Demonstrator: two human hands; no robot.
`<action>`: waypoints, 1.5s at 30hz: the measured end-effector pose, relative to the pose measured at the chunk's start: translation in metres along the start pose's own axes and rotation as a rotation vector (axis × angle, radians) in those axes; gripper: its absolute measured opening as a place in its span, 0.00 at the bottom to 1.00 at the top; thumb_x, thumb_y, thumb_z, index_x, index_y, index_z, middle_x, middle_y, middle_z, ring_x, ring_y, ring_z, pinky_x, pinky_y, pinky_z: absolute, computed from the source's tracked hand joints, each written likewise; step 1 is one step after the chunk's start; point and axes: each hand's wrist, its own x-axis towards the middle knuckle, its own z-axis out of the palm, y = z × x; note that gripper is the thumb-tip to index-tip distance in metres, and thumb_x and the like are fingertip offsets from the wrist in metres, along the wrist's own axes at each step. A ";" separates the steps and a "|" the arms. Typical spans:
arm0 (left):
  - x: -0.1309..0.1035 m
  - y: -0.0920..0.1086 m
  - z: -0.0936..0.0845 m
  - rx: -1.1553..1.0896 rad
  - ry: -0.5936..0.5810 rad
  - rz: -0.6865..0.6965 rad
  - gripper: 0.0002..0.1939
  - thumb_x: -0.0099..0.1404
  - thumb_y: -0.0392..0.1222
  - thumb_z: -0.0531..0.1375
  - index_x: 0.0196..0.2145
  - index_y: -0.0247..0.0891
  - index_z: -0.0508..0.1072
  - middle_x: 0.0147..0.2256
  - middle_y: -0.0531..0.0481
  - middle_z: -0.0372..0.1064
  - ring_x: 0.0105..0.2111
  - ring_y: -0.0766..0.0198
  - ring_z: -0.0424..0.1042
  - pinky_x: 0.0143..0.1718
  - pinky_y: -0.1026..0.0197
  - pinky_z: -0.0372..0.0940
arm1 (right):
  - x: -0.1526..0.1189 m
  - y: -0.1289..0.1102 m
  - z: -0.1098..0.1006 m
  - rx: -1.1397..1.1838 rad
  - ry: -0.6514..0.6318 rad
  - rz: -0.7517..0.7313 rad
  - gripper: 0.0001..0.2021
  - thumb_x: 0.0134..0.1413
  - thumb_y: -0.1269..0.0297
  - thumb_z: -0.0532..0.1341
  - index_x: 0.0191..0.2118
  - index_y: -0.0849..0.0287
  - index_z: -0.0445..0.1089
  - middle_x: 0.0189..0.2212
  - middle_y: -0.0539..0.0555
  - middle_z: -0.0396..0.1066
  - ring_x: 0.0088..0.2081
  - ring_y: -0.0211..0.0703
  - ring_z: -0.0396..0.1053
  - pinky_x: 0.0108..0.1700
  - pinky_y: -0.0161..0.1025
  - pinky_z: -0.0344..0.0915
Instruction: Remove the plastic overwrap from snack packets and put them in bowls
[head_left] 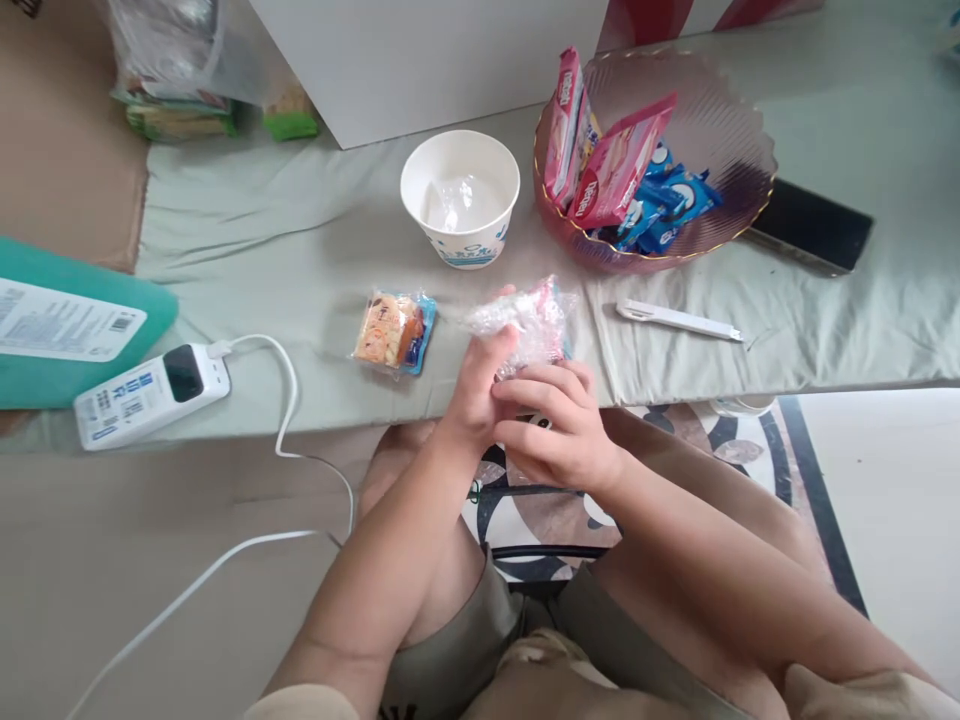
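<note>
A bubble-wrapped bundle (529,325), with pink and a bit of blue showing through, is held over the table's front edge. My left hand (480,385) is closed around it, thumb on top. Fingers curled, my right hand (559,420) presses at its lower side; what those fingertips grip is partly hidden. To the left lies a clear-wrapped snack pack (394,332) with a blue edge. Behind the bundle stands a white paper bowl (461,225) with clear plastic film inside. A white utility knife (679,320) rests to the right.
A scalloped pinkish bowl (720,110) holds pink and blue snack packets. A dark phone (814,225) lies beside it. At left are a white power strip (150,395) with a cable and a green bottle (82,310). A white box (435,60) stands behind.
</note>
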 end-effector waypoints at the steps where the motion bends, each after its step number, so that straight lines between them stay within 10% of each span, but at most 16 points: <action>1: 0.001 0.002 0.000 -0.054 0.025 -0.008 0.20 0.62 0.53 0.65 0.51 0.50 0.72 0.41 0.52 0.74 0.38 0.62 0.75 0.45 0.55 0.73 | 0.000 0.001 -0.004 0.040 -0.015 0.006 0.07 0.60 0.74 0.58 0.39 0.52 0.67 0.44 0.52 0.75 0.47 0.44 0.73 0.47 0.46 0.66; 8: 0.009 0.007 -0.009 -0.103 0.016 -0.073 0.36 0.51 0.41 0.72 0.57 0.52 0.69 0.51 0.51 0.74 0.47 0.56 0.77 0.43 0.54 0.77 | -0.015 0.057 -0.061 -0.398 0.058 0.388 0.09 0.58 0.72 0.59 0.42 0.53 0.70 0.39 0.55 0.76 0.41 0.50 0.73 0.46 0.49 0.67; 13: 0.014 0.009 -0.010 -0.045 -0.095 -0.140 0.40 0.49 0.38 0.71 0.59 0.53 0.65 0.56 0.50 0.73 0.51 0.50 0.77 0.53 0.39 0.75 | -0.031 0.086 -0.084 -0.549 -0.194 0.761 0.13 0.59 0.62 0.60 0.48 0.55 0.74 0.49 0.61 0.76 0.51 0.61 0.70 0.54 0.59 0.63; 18: 0.021 0.002 -0.015 0.098 -0.181 -0.181 0.30 0.50 0.47 0.71 0.50 0.42 0.70 0.47 0.43 0.77 0.46 0.45 0.80 0.47 0.40 0.77 | -0.027 0.077 -0.087 -0.269 -0.095 0.781 0.07 0.55 0.62 0.65 0.40 0.53 0.74 0.38 0.56 0.76 0.43 0.54 0.71 0.50 0.56 0.67; 26: 0.021 0.000 -0.014 0.278 -0.186 -0.123 0.33 0.57 0.56 0.65 0.58 0.51 0.67 0.49 0.44 0.75 0.41 0.45 0.81 0.29 0.50 0.77 | -0.014 0.053 -0.086 0.845 0.282 1.069 0.21 0.51 0.43 0.72 0.43 0.48 0.71 0.35 0.48 0.72 0.32 0.40 0.73 0.35 0.40 0.75; 33: 0.018 0.002 -0.009 0.441 -0.277 -0.201 0.34 0.61 0.50 0.67 0.63 0.58 0.64 0.36 0.51 0.75 0.18 0.66 0.70 0.17 0.64 0.65 | -0.018 0.063 -0.085 0.961 0.345 1.106 0.23 0.47 0.42 0.74 0.38 0.49 0.67 0.31 0.46 0.71 0.30 0.37 0.75 0.27 0.33 0.72; 45: 0.017 0.004 -0.005 0.516 -0.368 -0.265 0.23 0.68 0.59 0.63 0.55 0.48 0.70 0.26 0.53 0.71 0.15 0.68 0.65 0.14 0.66 0.54 | -0.016 0.053 -0.071 0.964 0.174 1.105 0.24 0.47 0.46 0.76 0.39 0.50 0.65 0.33 0.48 0.73 0.34 0.43 0.78 0.34 0.40 0.78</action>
